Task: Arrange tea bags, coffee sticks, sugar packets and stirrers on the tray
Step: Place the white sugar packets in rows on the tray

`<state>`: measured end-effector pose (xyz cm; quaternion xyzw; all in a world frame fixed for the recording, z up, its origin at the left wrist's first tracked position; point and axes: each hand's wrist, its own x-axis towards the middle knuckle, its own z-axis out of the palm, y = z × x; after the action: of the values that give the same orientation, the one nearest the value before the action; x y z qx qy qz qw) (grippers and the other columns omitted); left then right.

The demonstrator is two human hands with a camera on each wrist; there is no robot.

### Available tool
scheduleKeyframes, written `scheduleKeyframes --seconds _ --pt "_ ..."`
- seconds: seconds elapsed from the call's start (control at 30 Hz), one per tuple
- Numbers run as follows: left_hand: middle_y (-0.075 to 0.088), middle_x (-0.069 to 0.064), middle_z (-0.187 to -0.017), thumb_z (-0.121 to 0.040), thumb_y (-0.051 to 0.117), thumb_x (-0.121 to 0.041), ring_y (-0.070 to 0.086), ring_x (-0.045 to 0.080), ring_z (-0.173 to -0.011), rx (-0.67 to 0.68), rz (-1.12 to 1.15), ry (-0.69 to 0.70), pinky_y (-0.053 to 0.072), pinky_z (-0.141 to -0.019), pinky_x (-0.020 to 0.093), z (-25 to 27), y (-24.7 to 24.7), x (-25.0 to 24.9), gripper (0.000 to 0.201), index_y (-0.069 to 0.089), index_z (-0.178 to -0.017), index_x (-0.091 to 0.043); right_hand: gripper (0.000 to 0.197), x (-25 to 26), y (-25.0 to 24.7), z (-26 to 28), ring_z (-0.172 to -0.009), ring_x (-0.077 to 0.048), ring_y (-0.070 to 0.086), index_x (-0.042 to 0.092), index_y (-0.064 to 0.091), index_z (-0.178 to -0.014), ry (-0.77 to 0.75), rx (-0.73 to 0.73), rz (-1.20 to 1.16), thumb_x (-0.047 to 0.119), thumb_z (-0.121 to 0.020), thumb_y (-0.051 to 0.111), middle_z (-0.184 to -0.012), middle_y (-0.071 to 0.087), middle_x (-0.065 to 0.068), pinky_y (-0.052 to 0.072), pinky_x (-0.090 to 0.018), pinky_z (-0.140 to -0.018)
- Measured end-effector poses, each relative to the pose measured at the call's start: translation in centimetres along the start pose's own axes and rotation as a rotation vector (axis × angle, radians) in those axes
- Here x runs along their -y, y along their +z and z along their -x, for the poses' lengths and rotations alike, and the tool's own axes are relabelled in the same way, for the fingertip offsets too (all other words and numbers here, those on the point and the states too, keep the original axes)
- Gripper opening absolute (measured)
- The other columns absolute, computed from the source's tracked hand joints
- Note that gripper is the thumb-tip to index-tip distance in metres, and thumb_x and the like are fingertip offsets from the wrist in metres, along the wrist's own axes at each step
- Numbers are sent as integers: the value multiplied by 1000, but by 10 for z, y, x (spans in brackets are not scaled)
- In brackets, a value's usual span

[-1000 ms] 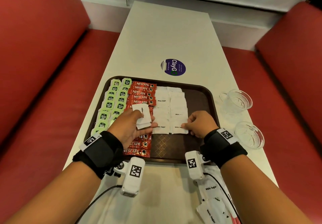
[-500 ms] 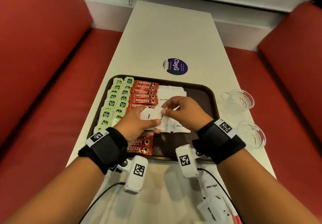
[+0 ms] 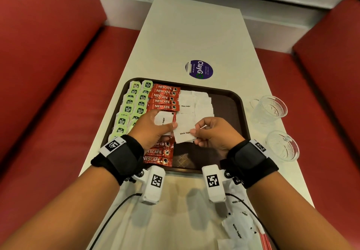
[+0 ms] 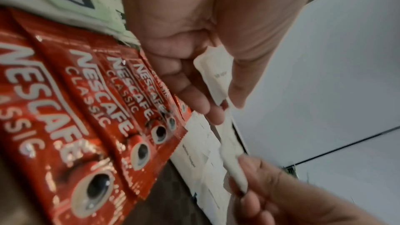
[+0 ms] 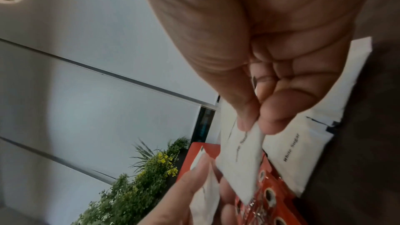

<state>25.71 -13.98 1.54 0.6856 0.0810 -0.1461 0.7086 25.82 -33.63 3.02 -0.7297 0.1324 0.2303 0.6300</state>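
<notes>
Head view showed the right hand (image 3: 216, 134) pinching one sugar packet (image 3: 183, 133) over the tray (image 3: 231, 101), the left hand (image 3: 152, 129) gripping a few more

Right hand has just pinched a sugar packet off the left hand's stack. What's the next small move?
Probably lower the packet in the right hand onto the bare tray just below the sugar rows, extending them; the left hand holds more.

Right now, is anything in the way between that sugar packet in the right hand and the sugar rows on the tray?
Nothing visible: the sugar packet hangs above the sugar rows.
</notes>
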Motion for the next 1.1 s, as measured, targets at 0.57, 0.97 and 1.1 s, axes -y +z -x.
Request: scheduleKeyframes --seconds 0.57,0.97,1.1 --pt "71 14 -103 -101 42 -11 68 28 -96 -99 247 -135 54 -88 42 5 -13 -1 15 55 -107 -16 21 -18 16 -13 -61 -23 71 13 53 -83 53 -212 564 20 -83 73 -79 73 -12 61 -38 -69" --pt "72 7 -94 -90 66 -17 67 18 -87 141 -143 72 53 -80 29 7 9 -4 18 67 -107 -10 16 12 17 9 -67 -7 55 22 69 -100 -445 -131 508 31 -86 69 -89 67 5 47 -23 -65" --pt "68 14 -96 -85 71 -14 67 21 -85 102 -158 47 55 -73 32 3 19 -2 26 58 -107 -16 6 11 5 11 -59 -9 60 9 68 -88 -401 -147 403 15 -88 67 -68 65 -2 53 -26 -60"
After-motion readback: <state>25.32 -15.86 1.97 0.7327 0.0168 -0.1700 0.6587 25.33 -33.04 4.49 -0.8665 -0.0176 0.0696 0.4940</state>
